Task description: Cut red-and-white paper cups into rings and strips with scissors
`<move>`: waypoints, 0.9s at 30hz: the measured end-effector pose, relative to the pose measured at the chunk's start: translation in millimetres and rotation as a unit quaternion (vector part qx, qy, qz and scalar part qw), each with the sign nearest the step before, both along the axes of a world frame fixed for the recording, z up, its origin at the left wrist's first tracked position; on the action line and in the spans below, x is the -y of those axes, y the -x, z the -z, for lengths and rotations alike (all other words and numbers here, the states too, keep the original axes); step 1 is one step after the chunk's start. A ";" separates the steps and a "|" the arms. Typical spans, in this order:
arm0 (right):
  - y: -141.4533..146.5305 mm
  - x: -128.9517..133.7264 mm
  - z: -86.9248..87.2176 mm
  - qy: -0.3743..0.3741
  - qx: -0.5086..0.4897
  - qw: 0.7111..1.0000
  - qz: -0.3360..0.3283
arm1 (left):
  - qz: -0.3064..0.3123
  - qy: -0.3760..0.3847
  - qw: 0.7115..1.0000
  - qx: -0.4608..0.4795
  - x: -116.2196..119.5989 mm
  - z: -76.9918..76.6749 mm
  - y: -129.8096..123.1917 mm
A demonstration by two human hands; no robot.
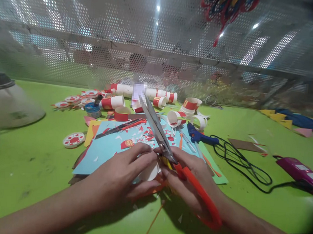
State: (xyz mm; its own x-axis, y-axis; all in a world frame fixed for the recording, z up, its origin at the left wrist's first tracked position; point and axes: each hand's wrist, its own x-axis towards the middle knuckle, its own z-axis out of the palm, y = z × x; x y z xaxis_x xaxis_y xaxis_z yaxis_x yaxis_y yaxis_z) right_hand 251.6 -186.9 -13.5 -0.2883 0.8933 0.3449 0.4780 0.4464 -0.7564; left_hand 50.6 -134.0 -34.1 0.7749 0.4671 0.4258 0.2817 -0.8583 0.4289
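My left hand (134, 172) is closed around a small white round piece (151, 171), near the middle of the view. Scissors with orange-red handles (202, 194) lie across my right hand (190, 172), their long metal blades pointing up and away. The fingers of my right hand are bent in against the same white piece, where some yellow and orange material (166, 163) shows between the hands. An orange string hangs below them. Beyond my hands, light blue sheets (90, 162) carry red and white paper scraps and a red piece with a gold emblem (127, 144).
A blue glue gun (201, 135) with a black cable lies right, near a purple device (298, 171). Red and white paper cups (190, 106), tubes and a blue jar (92, 110) stand behind. At left are a decorated disc (74, 140) and a large translucent container (11, 104).
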 end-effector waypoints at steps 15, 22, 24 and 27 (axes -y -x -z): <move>-21.4 -13.5 7.7 -0.126 0.072 0.973 0.177 | -0.014 0.304 0.935 0.179 -13.8 -8.1 10.1; -28.3 -14.1 -1.0 -0.103 0.094 0.986 0.095 | -0.034 0.376 0.878 0.294 -28.7 -17.8 20.7; -24.7 -7.3 -4.3 -0.112 0.126 0.982 0.086 | -0.055 0.362 0.875 0.318 -29.6 -20.4 20.6; -18.8 2.0 -1.0 -0.112 0.190 0.972 0.081 | -0.081 0.333 0.878 0.334 -29.4 -21.5 18.5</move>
State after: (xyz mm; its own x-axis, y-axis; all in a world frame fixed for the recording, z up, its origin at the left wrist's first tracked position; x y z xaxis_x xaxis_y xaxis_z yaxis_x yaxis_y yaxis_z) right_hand 270.5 -188.9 -12.5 -0.2950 0.8519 0.4326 0.7814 0.4757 -0.4039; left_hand 32.1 -104.5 -12.6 0.3569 0.8659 0.3505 -0.1282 -0.3263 0.9365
